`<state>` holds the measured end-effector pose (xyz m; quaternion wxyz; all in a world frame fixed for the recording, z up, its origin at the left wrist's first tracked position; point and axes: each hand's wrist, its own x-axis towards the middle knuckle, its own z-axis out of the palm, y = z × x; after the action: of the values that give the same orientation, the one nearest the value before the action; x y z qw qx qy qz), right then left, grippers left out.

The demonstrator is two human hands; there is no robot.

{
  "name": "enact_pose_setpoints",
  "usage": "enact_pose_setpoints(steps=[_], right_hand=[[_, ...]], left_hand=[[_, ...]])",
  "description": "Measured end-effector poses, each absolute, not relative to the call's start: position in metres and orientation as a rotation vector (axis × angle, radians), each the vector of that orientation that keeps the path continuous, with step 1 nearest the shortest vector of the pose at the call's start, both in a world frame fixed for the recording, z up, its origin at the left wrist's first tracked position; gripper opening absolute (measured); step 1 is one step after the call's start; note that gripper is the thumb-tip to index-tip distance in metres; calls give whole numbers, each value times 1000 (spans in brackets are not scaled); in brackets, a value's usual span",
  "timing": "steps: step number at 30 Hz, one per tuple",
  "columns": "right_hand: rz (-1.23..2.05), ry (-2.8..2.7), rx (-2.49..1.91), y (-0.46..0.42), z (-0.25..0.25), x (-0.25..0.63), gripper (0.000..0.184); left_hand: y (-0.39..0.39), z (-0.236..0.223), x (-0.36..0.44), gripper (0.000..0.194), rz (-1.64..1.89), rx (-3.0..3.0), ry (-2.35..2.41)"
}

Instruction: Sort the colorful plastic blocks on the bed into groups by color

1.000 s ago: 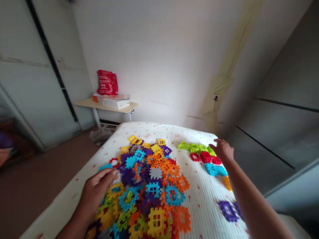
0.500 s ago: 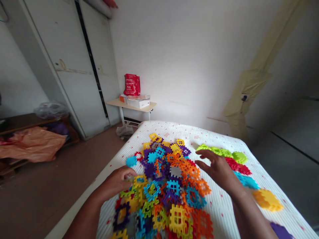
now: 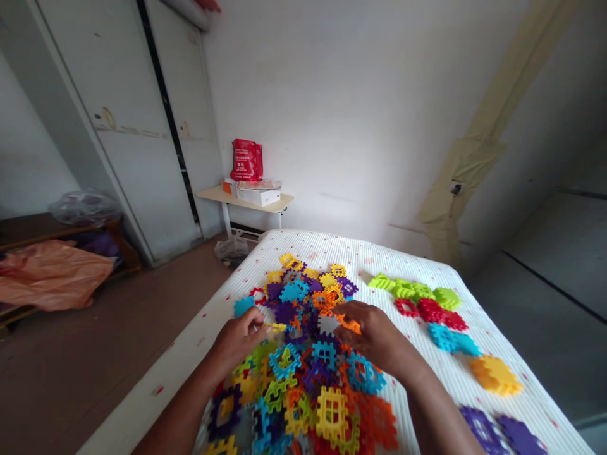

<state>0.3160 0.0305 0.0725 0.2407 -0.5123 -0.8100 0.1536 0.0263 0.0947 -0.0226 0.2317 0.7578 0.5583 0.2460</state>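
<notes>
A heap of plastic interlocking tiles (image 3: pixel 303 354) in many colours lies on a white quilted mattress (image 3: pixel 417 379). My left hand (image 3: pixel 237 341) rests on the heap's left edge, its fingers pinched on a thin yellow tile (image 3: pixel 275 327). My right hand (image 3: pixel 374 338) lies on the middle of the heap, its fingers curled down around an orange tile (image 3: pixel 349 325), just beside a grey tile (image 3: pixel 327 324).
To the right lie sorted groups: green tiles (image 3: pixel 412 291), red tiles (image 3: pixel 429 311), blue tiles (image 3: pixel 450 340), yellow-orange tiles (image 3: pixel 496 374), purple tiles (image 3: pixel 502 433). A small table (image 3: pixel 244 199) with boxes and a red bag stands by the far wall. A wardrobe stands at left.
My right hand came back from the green tiles at the right onto the middle of the heap and closed. My left hand pinched a yellow tile. My view swung left.
</notes>
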Motion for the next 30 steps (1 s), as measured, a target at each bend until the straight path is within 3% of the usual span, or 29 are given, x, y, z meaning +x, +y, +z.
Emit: enact_pose_setpoints(steps=[8,13,21,30], right_hand=[[467,-2216,-1447,32,66,307,32],[449,-2242,-1460,33,64,307,32],[446,-2265,-1488,34,61,309,32],[443,-2261,-1525,35,59,311,32]], left_hand=[[98,-26,33,41,649,2177,1600],[91,-22,31,20,505,2253,1453],[86,-17,28,32,410,2221,1457],[89,-28,32,14,535,2179,1447]])
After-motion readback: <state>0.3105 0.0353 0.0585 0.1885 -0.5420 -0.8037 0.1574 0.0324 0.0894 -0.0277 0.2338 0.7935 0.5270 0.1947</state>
